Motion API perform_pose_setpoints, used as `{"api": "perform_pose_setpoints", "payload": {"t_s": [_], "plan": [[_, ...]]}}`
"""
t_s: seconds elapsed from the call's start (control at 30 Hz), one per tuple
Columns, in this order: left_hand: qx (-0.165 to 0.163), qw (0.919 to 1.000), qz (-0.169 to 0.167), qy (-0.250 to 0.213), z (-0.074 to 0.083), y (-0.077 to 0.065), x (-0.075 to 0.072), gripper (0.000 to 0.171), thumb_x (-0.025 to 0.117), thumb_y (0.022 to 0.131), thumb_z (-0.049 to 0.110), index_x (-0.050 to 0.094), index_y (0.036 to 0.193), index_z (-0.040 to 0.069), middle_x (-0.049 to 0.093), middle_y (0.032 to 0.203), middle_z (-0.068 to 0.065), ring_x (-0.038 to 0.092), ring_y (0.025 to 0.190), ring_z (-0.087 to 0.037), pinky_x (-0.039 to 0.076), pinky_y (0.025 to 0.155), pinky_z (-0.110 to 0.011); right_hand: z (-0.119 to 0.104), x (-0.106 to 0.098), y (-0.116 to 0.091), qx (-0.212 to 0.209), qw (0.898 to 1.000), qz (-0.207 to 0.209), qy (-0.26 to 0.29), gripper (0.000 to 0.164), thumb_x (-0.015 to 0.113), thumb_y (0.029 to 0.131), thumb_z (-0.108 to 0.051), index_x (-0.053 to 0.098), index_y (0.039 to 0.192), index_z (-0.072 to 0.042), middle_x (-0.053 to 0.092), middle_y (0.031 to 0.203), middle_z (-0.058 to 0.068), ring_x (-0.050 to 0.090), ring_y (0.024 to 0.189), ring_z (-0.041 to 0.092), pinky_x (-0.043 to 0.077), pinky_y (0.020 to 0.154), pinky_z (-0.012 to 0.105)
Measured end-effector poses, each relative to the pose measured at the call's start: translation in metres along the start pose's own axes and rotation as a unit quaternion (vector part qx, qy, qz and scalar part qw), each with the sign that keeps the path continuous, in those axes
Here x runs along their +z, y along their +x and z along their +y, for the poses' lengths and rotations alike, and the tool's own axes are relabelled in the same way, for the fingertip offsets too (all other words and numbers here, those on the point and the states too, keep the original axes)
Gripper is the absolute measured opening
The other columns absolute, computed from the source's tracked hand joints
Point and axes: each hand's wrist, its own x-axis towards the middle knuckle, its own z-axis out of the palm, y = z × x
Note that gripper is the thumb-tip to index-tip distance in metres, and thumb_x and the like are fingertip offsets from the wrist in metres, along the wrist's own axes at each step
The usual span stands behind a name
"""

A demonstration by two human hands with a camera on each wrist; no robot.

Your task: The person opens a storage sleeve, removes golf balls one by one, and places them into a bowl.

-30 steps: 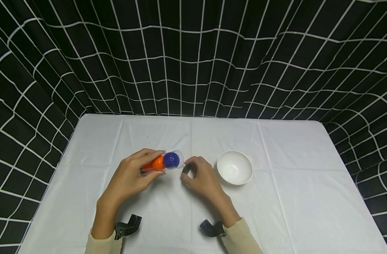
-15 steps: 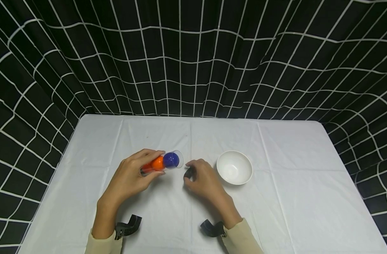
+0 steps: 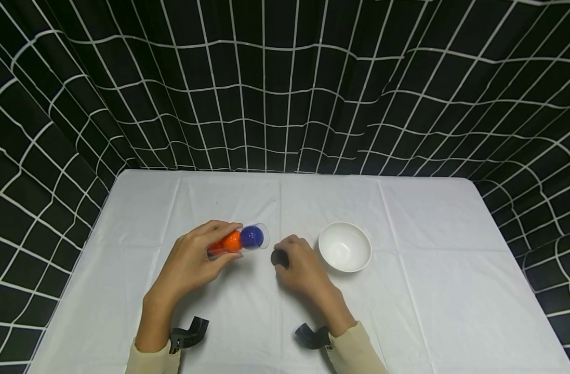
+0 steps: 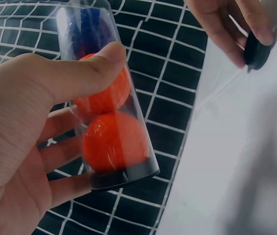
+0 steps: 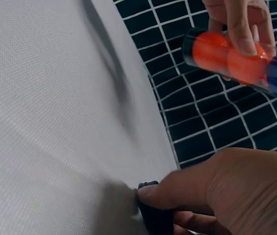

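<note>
My left hand [image 3: 191,259] grips a clear tube [image 3: 267,236] that lies tilted in the air, its mouth pointing right. Inside it are a blue ball [image 3: 252,237] near the mouth and two orange balls [image 4: 115,142] below. A black base [image 4: 124,178] closes the tube's lower end. Between thumb and fingers, my right hand [image 3: 303,265] pinches a round black cap [image 3: 280,258], just right of the tube's mouth and apart from it. In the right wrist view, the fingers partly hide the cap [image 5: 154,210].
A white bowl [image 3: 345,249] stands on the white-covered table [image 3: 434,270], right beside my right hand. Black curtains [image 3: 275,93] with a white grid rise behind the table and at both sides. A black wrist mount [image 3: 190,332] sits on each forearm.
My right hand has drawn slightly away from the tube, to the right and nearer me. The cap has turned so its round face shows. My left hand and the tube have hardly moved.
</note>
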Motion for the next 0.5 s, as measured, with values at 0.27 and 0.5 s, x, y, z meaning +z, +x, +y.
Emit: {"api": "perform_pose_setpoints", "payload": {"t_s": [0.27, 0.5], "plan": [[0.002, 1.0000, 0.002, 0.009, -0.0004, -0.0002, -0.0003, 0.054, 0.090, 0.085, 0.032, 0.073, 0.136, 0.022, 0.076, 0.121, 0.004, 0.074, 0.104, -0.015, 0.061, 0.084, -0.040, 0.0002, 0.0006, 0.0005, -0.015, 1.000, 0.004, -0.001, 0.039, 0.082, 0.083, -0.008, 0.075, 0.121, 0.003, 0.071, 0.120, 0.017, 0.066, 0.114, 0.036, 0.056, 0.102, 0.049], [-0.001, 1.0000, 0.002, 0.008, -0.0013, -0.0004, 0.0002, 0.053, 0.090, 0.086, 0.034, 0.074, 0.135, 0.023, 0.076, 0.122, 0.005, 0.074, 0.107, -0.016, 0.061, 0.087, -0.041, 0.0019, 0.0027, 0.0009, -0.027, 0.999, 0.015, -0.014, 0.034, 0.080, 0.086, -0.008, 0.075, 0.118, 0.002, 0.071, 0.118, 0.017, 0.066, 0.112, 0.036, 0.056, 0.102, 0.049]]}}
